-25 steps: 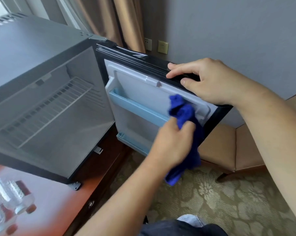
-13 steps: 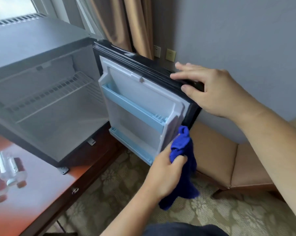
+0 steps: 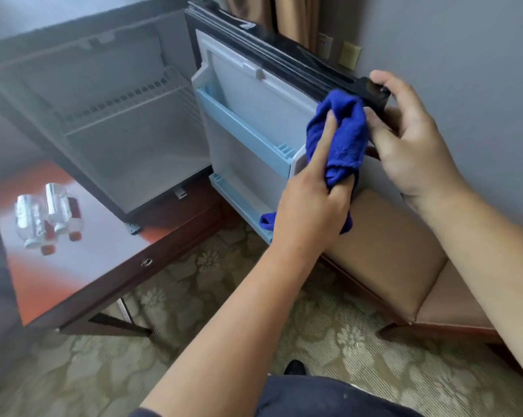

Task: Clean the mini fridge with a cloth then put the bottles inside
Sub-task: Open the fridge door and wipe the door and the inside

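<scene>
The mini fridge (image 3: pixel 109 121) stands open on a wooden desk, its grey inside bare except for a wire shelf. Its door (image 3: pixel 254 115) swings out to the right, with pale blue racks on the inner side. My left hand (image 3: pixel 311 203) grips a blue cloth (image 3: pixel 341 136) and holds it against the door's upper outer corner. My right hand (image 3: pixel 404 139) holds the door's black outer edge just beside the cloth, thumb on top and fingers round the edge. Two clear water bottles (image 3: pixel 46 215) lie on the desk at the left, caps toward me.
The red-brown desk (image 3: pixel 103 266) has a drawer with a keyhole in its front edge. A tan upholstered chair (image 3: pixel 404 266) sits right below the open door, against the grey wall. Patterned carpet covers the floor, and curtains hang behind the fridge.
My left hand carried the cloth from below the door's lower outer edge up to its top outer corner. My right hand slid from the door's top down onto its outer edge.
</scene>
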The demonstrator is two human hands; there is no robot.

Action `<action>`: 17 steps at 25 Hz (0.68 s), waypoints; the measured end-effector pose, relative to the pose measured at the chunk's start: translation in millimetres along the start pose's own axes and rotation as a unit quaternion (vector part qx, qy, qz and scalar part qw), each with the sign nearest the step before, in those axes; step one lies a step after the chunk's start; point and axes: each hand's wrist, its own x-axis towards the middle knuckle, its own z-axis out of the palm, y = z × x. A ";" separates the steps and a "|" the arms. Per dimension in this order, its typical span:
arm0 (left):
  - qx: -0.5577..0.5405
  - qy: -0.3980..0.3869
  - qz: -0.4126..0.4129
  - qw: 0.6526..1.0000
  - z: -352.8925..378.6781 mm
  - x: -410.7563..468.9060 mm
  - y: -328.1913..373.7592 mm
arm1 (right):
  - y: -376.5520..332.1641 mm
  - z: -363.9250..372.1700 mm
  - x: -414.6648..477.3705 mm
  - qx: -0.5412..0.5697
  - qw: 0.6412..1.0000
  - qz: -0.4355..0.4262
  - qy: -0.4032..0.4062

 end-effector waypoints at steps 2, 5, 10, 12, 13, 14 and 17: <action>0.032 -0.023 -0.053 0.998 14.1 -12.3 -18.1 | 5.5 -2.4 2.7 -0.006 1.000 0.004 0.013; 0.042 -0.061 -0.145 0.987 34.9 -29.2 -50.5 | 8.8 -4.1 6.7 -0.026 1.000 0.007 0.009; -0.044 -0.025 -0.191 0.980 46.1 -36.8 -58.3 | 14.9 -0.4 3.3 -0.023 1.000 -0.005 0.007; -0.087 0.002 -0.118 0.989 44.6 -27.6 -36.8 | 15.6 3.5 1.7 -0.003 1.000 -0.014 0.004; -0.105 0.010 -0.077 0.991 43.3 -20.8 -24.7 | 14.9 4.6 1.9 0.011 1.000 -0.016 0.005; -0.112 0.018 -0.048 0.992 41.3 -13.6 -14.0 | 15.0 4.8 3.4 0.022 1.000 -0.014 0.009; -0.078 0.030 -0.025 0.996 40.4 -2.1 -3.5 | 16.6 2.2 10.8 0.040 0.999 0.001 0.022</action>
